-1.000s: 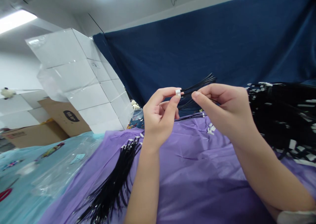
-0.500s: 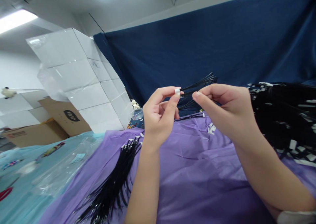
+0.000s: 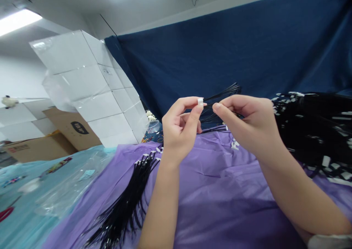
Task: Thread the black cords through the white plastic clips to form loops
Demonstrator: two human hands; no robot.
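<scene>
Between the thumb and forefinger of my left hand (image 3: 183,126) is a small white tag (image 3: 200,101) at the end of a bundle of thin black cords (image 3: 224,91). The cords stretch to the right, partly behind my other hand. My right hand (image 3: 244,119) is pinched shut close beside the tag, on the cords; the exact strand at its fingertips is too fine to make out. Left of my left forearm, a thick bunch of black cords (image 3: 129,201) with white tags at its upper end lies on the purple cloth (image 3: 220,190).
A large heap of black cords with white tags (image 3: 316,132) lies at the right. Small white pieces (image 3: 235,144) rest on the cloth. White boxes (image 3: 93,84) are stacked at the left, near an opened cardboard box (image 3: 41,146). Red-handled scissors (image 3: 6,214) lie far left.
My left hand and the white tag have shifted slightly right, while my right hand has moved slightly left, so the fingertips are closer together. Both grips look the same.
</scene>
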